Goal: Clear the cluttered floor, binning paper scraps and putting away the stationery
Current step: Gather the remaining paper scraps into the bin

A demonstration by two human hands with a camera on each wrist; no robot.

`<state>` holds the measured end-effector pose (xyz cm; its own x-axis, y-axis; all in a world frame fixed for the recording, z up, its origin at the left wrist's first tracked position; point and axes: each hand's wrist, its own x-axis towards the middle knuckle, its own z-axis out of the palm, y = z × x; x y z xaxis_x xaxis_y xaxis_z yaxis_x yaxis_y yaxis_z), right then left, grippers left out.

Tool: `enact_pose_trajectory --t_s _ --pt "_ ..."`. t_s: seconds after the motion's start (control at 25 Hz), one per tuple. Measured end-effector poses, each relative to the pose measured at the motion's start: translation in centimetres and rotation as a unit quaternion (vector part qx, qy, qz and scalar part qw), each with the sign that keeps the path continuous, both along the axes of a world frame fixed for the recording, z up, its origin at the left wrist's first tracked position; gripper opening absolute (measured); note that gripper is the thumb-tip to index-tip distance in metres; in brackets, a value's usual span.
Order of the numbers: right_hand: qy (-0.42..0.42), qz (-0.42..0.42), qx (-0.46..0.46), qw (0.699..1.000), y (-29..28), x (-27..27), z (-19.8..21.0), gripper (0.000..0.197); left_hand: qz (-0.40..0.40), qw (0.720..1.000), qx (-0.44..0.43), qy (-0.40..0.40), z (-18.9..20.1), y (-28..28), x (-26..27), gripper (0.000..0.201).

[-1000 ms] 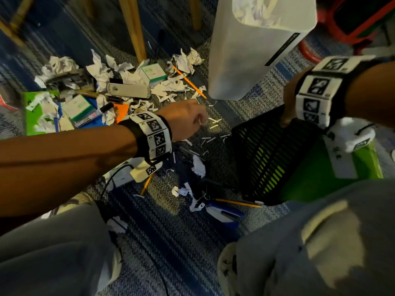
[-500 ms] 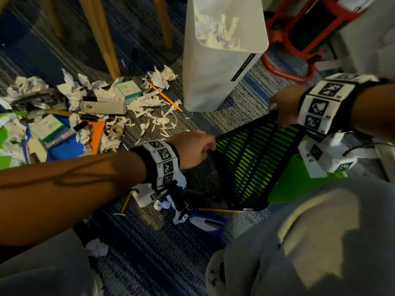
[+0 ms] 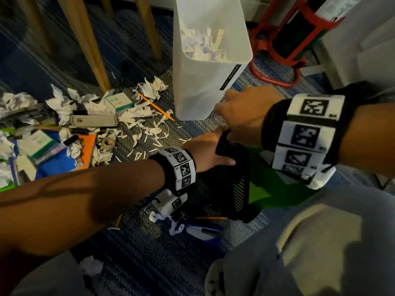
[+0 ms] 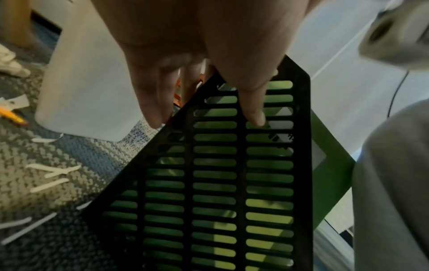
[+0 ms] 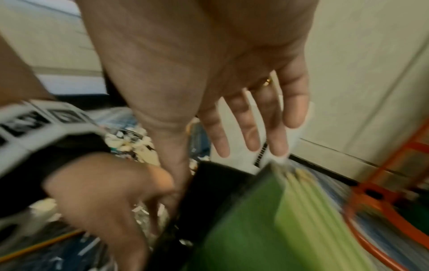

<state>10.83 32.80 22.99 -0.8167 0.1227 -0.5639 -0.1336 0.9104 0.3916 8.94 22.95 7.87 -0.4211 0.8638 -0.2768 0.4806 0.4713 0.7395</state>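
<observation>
A black slotted file holder (image 3: 233,180) with green folders (image 3: 269,189) in it stands tilted on the carpet in front of me. My left hand (image 3: 213,148) pinches its top edge; in the left wrist view the thumb (image 4: 253,113) lies on the slotted side (image 4: 232,183) and the fingers (image 4: 153,110) go behind it. My right hand (image 3: 239,116) hovers at the holder's top corner with straight, spread fingers (image 5: 246,128), its thumb beside the black edge (image 5: 209,183). The white bin (image 3: 209,86) with paper scraps inside stands just beyond.
Torn paper (image 3: 149,124), an orange pencil (image 3: 158,108), a grey stapler (image 3: 94,120), a tape roll (image 3: 109,143) and small boxes (image 3: 118,101) litter the carpet at left. Wooden legs (image 3: 85,39) stand behind them, a red frame (image 3: 277,77) at right. A pencil (image 3: 211,218) lies under the holder.
My left hand left the scraps and took the holder's top edge. The holder swung more upright. My right hand let go of the edge and spread its fingers.
</observation>
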Motion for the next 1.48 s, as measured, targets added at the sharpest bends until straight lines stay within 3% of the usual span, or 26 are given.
enact_pose_trajectory --t_s 0.12,0.28,0.4,0.56,0.72,0.96,1.08,1.2,1.32,1.48 --pt "-0.082 -0.105 0.066 0.989 2.4 0.8 -0.1 0.067 0.008 1.0 0.016 0.009 -0.3 -0.7 0.2 0.058" --pt "-0.158 -0.196 -0.048 0.967 4.0 2.0 -1.7 0.072 -0.036 0.998 -0.003 -0.047 -0.8 -1.6 2.1 0.058" --pt "-0.144 -0.212 -0.066 0.964 4.8 2.2 -2.1 0.071 -0.06 0.996 -0.021 -0.06 -0.9 -2.3 2.6 0.065" --pt "-0.067 -0.193 -0.038 0.978 6.3 -0.3 -2.0 0.069 -0.07 0.992 -0.104 -0.003 -2.5 -4.4 0.1 0.063" --pt "-0.011 -0.153 0.005 0.988 8.0 -4.8 -2.4 0.059 -0.046 0.986 -0.161 -0.01 -4.2 -6.9 -2.3 0.055" --pt "-0.018 -0.11 0.031 0.993 8.0 -7.2 -3.6 0.065 -0.021 0.984 -0.177 -0.007 -5.2 -9.0 -3.7 0.045" --pt "0.007 -0.016 0.088 0.996 6.1 -6.4 -2.3 0.045 -0.036 0.983 -0.181 0.018 -5.3 -9.4 -3.9 0.036" --pt "-0.019 -0.016 0.018 1.0 1.1 -5.1 -1.9 0.039 -0.044 0.974 -0.221 0.025 -6.1 -9.9 -3.6 0.032" --pt "-0.083 -0.005 -0.105 0.991 -4.1 -3.8 -5.4 0.044 -0.106 0.962 -0.25 0.032 -7.3 -10.7 -3.0 0.037" --pt "-0.258 -0.055 -0.203 0.943 -7.7 -1.2 -15.8 0.045 -0.286 0.925 -0.231 0.099 -9.6 -12.8 1.0 0.035"
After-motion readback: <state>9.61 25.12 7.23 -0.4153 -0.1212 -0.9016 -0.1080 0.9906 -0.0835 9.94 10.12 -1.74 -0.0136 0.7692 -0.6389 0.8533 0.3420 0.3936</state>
